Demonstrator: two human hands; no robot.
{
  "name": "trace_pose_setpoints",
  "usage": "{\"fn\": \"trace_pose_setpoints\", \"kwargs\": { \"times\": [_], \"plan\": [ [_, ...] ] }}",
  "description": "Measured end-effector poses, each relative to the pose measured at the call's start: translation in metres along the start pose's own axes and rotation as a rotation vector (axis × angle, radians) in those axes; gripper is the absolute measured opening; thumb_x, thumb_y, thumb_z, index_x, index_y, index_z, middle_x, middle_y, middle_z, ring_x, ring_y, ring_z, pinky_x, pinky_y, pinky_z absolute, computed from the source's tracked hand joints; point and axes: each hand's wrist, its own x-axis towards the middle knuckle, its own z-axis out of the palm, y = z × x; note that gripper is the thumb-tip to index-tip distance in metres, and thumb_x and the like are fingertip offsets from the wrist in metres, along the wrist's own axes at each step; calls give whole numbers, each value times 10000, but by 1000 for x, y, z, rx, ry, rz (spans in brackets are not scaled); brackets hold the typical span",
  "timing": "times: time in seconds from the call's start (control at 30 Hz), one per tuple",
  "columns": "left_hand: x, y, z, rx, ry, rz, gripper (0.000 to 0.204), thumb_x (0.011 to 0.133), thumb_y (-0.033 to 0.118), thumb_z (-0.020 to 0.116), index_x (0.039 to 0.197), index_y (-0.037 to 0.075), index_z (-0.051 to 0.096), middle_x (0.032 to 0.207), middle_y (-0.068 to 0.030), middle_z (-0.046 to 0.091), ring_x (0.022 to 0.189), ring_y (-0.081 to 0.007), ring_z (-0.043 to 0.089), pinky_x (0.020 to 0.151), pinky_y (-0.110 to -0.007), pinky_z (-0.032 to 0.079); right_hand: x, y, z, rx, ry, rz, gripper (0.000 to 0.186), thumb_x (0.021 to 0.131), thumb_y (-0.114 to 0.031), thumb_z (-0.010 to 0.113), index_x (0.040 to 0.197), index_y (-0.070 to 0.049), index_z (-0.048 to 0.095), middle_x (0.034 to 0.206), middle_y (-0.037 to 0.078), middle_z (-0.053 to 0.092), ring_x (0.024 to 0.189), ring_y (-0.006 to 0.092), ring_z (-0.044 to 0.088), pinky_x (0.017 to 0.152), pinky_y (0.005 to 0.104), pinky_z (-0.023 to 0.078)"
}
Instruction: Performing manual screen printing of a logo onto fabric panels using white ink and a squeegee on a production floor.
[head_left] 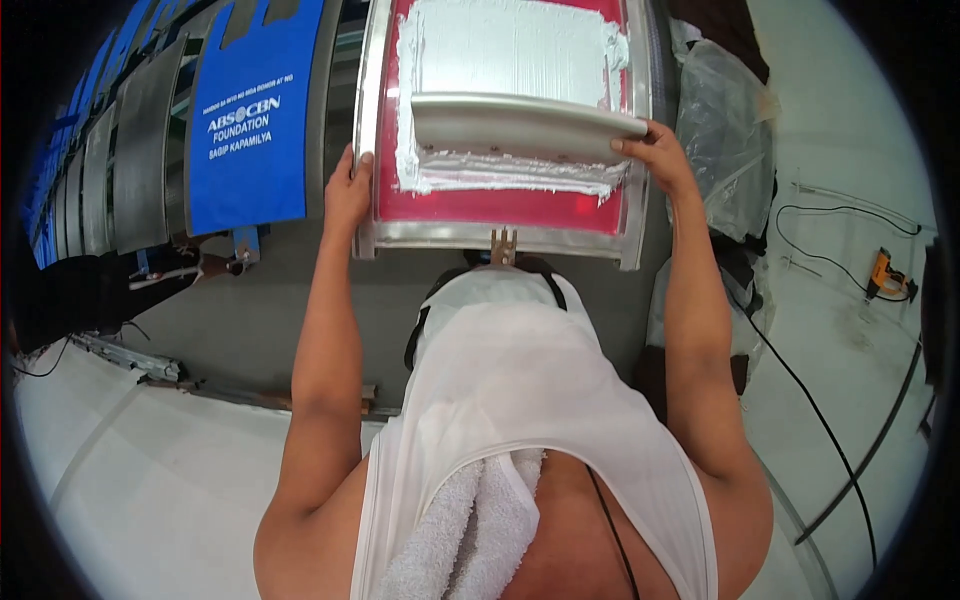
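A screen printing frame point(455, 240) with a metal rim and red mesh point(440, 210) lies in front of me at the top of the view. White ink point(510, 45) covers much of the mesh, with a thick ridge along its near side. Across the ink rests a wide metal squeegee point(530, 128), tilted. My right hand point(664, 160) is closed on the squeegee's right end, thumb on the near face. At the frame's left rail my left hand point(347, 195) is closed round the metal, thumb on top. Whatever lies beneath the frame is hidden.
A blue printed bag point(250, 165) lies flat on a board to the left, with more boards and blue bags beyond. Another person's hand point(215, 266) is below it. Clear plastic point(725, 135) lies right of the frame. An orange power tool point(885, 277) and black cables point(810, 400) lie farther right.
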Motion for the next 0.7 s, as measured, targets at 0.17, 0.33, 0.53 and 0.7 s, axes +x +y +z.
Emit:
{"fn": "trace_pose_setpoints", "kwargs": {
  "times": [0.17, 0.33, 0.53, 0.7],
  "plan": [
    [-43, 68, -8, 492, 57, 829, 529, 772, 336, 714, 1197, 61, 559, 1133, -169, 544, 1054, -332, 504, 912, -416, 390, -64, -54, 42, -1160, -40, -111, 392, 620, -92, 701, 1002, -62, 621, 950, 87, 640, 967, 291, 579, 1035, 540, 279],
    [-47, 125, 34, 1098, -706, 739, 316, 669, 145, 744, 950, 67, 623, 872, -104, 625, 852, -302, 597, 742, -424, 471, -79, -51, 82, -1248, -126, -91, 406, 592, -78, 673, 995, -95, 628, 928, 110, 641, 955, 289, 585, 1068, 548, 254],
    [58, 167, 54, 872, -321, 877, 177, 691, 135, 690, 822, 73, 587, 762, -120, 611, 795, -305, 609, 687, -434, 480, 46, -76, 16, -1222, -59, -244, 284, 649, -69, 601, 931, -83, 628, 836, 133, 657, 845, 322, 614, 918, 500, 363],
    [131, 141, 99, 820, -48, 1012, 274, 660, 70, 655, 914, 46, 555, 873, -126, 589, 845, -321, 560, 759, -418, 460, 127, -56, 35, -1328, 204, -526, 299, 688, -43, 568, 984, -79, 593, 915, 122, 633, 915, 298, 593, 972, 574, 312]
  ]
}}
